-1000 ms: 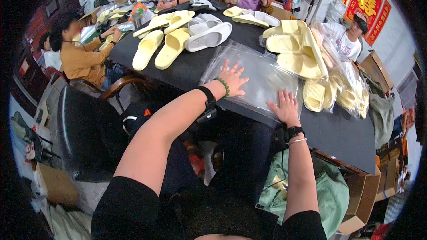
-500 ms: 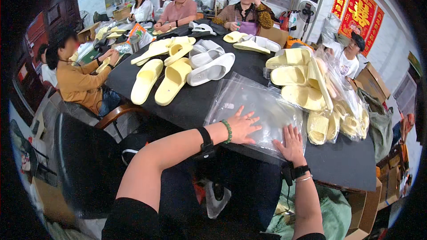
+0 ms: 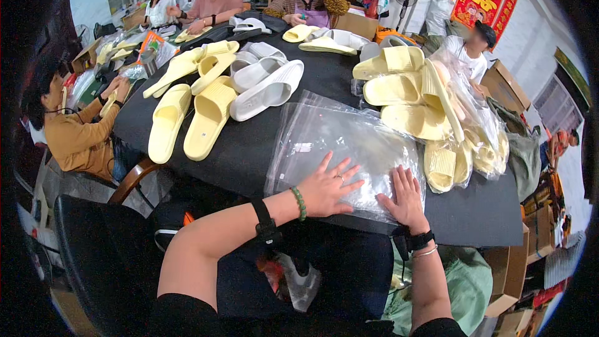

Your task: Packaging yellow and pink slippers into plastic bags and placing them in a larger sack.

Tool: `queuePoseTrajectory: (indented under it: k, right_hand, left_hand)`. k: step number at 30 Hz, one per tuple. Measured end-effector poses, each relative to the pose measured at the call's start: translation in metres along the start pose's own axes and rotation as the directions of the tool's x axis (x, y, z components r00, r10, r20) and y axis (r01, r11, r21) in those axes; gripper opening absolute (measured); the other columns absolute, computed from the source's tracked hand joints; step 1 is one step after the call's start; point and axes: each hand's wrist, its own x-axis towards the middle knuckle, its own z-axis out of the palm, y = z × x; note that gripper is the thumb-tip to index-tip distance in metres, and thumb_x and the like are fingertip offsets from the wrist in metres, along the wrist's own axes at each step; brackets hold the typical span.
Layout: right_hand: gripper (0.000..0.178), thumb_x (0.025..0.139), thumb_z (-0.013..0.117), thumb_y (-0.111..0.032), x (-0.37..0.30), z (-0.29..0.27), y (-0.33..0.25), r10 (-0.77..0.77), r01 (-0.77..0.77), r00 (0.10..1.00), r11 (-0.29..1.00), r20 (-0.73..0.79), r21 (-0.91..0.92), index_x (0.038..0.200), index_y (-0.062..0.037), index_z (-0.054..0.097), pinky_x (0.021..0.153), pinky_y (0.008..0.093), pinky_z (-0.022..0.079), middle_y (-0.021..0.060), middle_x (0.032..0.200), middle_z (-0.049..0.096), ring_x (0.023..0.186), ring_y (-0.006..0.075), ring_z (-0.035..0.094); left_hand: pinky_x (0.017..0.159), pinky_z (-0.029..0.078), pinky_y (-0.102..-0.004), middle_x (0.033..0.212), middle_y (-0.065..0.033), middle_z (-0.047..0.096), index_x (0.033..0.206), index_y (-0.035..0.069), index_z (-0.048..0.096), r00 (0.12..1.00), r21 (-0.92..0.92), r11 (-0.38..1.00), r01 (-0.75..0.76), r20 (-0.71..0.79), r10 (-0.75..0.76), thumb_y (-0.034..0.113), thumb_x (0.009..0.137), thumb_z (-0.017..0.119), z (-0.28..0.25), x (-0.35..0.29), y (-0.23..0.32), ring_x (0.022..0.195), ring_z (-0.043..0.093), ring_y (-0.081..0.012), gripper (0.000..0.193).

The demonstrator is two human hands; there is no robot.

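Observation:
Clear plastic bags point(image 3: 312, 128) lie stacked flat near the table's front edge. My left hand point(image 3: 329, 188) rests on them with its fingers spread. Beside it, my right hand point(image 3: 404, 200) lies flat over the stack's right part, its thumb apart from the fingers. Neither hand holds anything. To the left stand yellow slippers point(image 3: 211, 115) and light grey slippers point(image 3: 267, 93), loose on the table. On the right, yellow slippers point(image 3: 393, 89) are piled up, and others sit in clear bags point(image 3: 490, 146) against the pile.
A dark table point(image 3: 477, 212) carries everything. Several people sit around it, one in an orange-brown top point(image 3: 84, 137) at the left. A black chair point(image 3: 103, 256) stands at my left. A green sack point(image 3: 452, 290) and cardboard boxes point(image 3: 506, 268) are low on the right.
The view has shifted, so the table's contents sit further left and the far people higher. Both hands remain spread on the bags.

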Motion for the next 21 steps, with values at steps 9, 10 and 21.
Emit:
queuePoseTrajectory:
  k: [9,10,21]
  right_hand:
    - [0.087,0.087,0.055,-0.063,-0.001,-0.002,0.001,0.015,-0.015,0.999,1.000,0.029,0.005,0.147,-0.0032,0.036,0.117,0.0516,0.019,0.0237,0.153,0.032,0.144,0.0434,0.023]
    - [0.087,0.087,0.055,-0.063,0.000,-0.002,0.001,0.031,-0.032,0.999,0.999,0.035,0.003,0.147,-0.0032,0.036,0.117,0.0516,0.019,0.0237,0.153,0.032,0.144,0.0434,0.023]
    - [0.092,0.090,0.047,-0.069,0.007,-0.005,0.007,0.080,-0.093,0.970,0.994,0.232,0.048,0.153,-0.0055,0.025,0.118,0.0513,0.011,0.0252,0.159,0.016,0.148,0.0427,0.008]
  left_hand:
    - [0.114,0.012,-0.0664,0.153,-0.0156,0.035,0.147,0.023,0.040,0.994,-0.066,0.998,0.003,0.112,0.005,0.061,0.089,0.052,0.016,-0.007,0.001,0.143,0.028,-0.0375,0.070]
    - [0.113,0.012,-0.0666,0.153,-0.0159,0.035,0.147,0.024,0.040,0.997,-0.005,1.000,-0.018,0.072,0.018,0.061,0.089,0.053,0.014,-0.006,-0.002,0.143,0.029,-0.0380,0.071]
    - [0.110,0.024,-0.0651,0.151,-0.0176,0.038,0.145,0.024,0.042,0.997,0.015,1.000,0.011,0.079,-0.012,0.053,0.089,0.059,0.006,-0.014,-0.001,0.139,0.035,-0.0392,0.066]
